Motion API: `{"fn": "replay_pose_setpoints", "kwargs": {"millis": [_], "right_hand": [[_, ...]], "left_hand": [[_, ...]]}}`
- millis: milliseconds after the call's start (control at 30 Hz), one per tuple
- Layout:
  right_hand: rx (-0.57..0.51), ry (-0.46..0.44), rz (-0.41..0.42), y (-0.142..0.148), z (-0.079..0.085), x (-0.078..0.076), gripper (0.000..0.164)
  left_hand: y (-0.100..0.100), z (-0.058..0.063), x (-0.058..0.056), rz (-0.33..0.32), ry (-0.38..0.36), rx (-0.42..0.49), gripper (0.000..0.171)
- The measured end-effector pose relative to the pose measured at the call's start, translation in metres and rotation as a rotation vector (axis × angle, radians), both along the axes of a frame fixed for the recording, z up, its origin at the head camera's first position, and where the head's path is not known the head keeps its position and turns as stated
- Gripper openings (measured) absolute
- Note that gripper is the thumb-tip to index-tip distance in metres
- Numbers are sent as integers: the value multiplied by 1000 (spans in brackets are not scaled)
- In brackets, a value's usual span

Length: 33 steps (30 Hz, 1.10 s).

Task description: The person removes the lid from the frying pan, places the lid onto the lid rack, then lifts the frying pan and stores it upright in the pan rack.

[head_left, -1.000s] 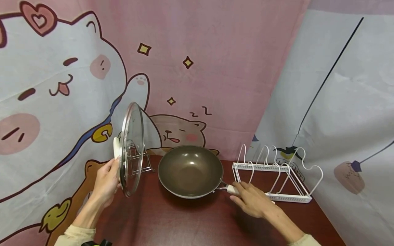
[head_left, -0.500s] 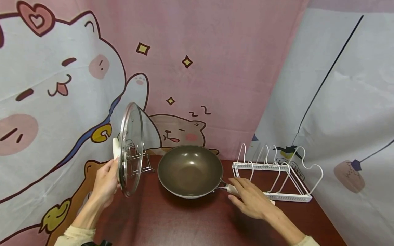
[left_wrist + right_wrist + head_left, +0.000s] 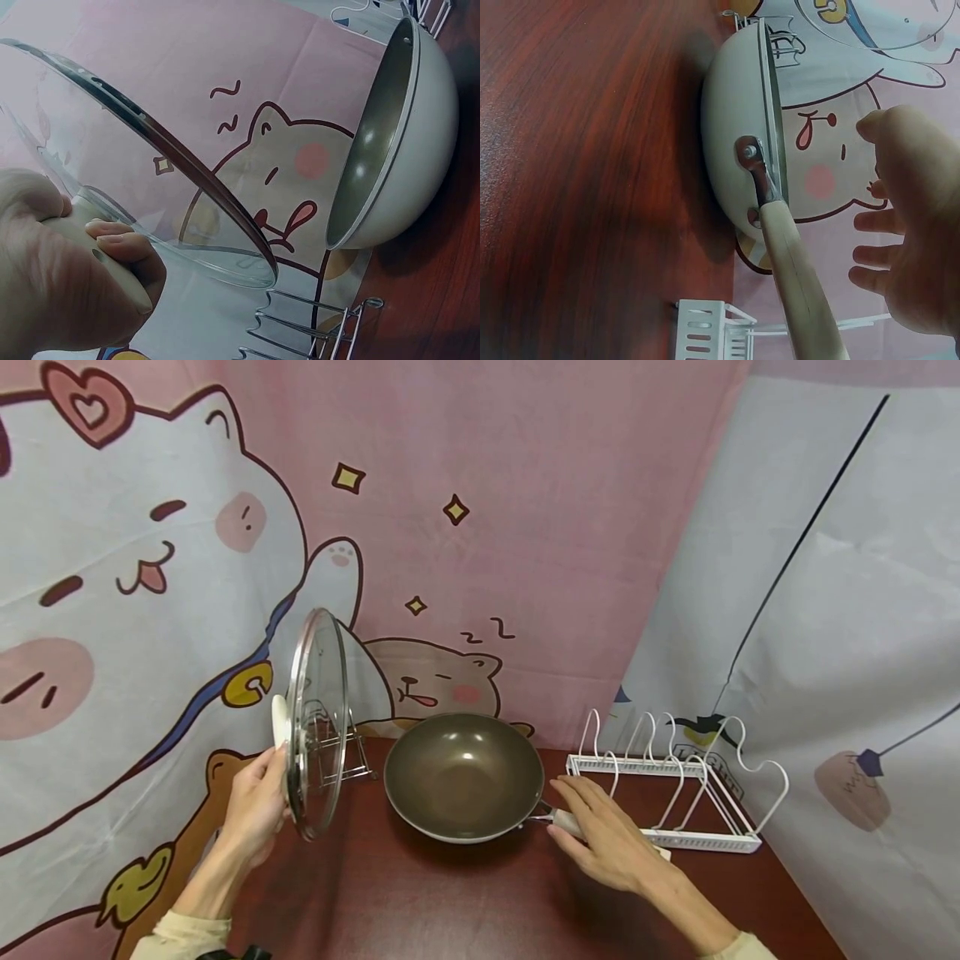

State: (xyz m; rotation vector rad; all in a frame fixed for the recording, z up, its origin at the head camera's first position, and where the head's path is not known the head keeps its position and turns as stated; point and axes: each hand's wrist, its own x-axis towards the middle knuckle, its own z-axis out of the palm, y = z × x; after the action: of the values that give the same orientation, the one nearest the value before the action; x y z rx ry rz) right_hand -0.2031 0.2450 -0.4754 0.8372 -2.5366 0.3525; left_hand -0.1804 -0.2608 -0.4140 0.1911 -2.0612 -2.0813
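Note:
My left hand (image 3: 255, 797) grips the cream-coloured handle (image 3: 281, 722) of a round glass lid (image 3: 322, 727). The lid stands on edge in the air, its metal rim facing the pan. In the left wrist view, the curled fingers (image 3: 124, 247) wrap that handle. A deep wok (image 3: 465, 777), dark inside and pale outside, sits mid-table with its long handle (image 3: 567, 823) to the right. Over this handle hovers my right hand (image 3: 603, 839), fingers extended. The right wrist view shows a gap between the hand (image 3: 919, 217) and the wok's handle (image 3: 799, 277).
A white rack (image 3: 738, 843) with upright loops stands right of the wok, partly behind my right hand. At the left back is a small metal wire rack (image 3: 362, 756), seen partly through the lid. A patterned curtain (image 3: 540, 568) hangs behind the reddish-brown table (image 3: 450, 910).
The right hand has risen off the wok's handle and shifted slightly left, its fingers straighter. The lid in my left hand has drifted a touch left. The wok has stayed in place.

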Motion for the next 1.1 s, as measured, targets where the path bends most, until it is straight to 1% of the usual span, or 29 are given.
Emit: {"fn": "replay_pose_setpoints", "kwargs": {"millis": [200, 467, 633, 867, 1100], "right_hand": [[-21, -14, 13, -6, 2, -2, 66], [-23, -29, 23, -14, 5, -3, 67], [-34, -46, 31, -22, 8, -3, 68], [-47, -46, 78, -32, 12, -7, 69], [-67, -77, 92, -44, 18, -8, 68]], "left_hand": [[-1, 0, 2, 5, 7, 12, 37], [-2, 0, 4, 5, 18, 28, 40], [-5, 0, 6, 13, 9, 30, 40], [-9, 0, 6, 38, -16, 17, 39], [-11, -1, 7, 55, -12, 28, 37]]}}
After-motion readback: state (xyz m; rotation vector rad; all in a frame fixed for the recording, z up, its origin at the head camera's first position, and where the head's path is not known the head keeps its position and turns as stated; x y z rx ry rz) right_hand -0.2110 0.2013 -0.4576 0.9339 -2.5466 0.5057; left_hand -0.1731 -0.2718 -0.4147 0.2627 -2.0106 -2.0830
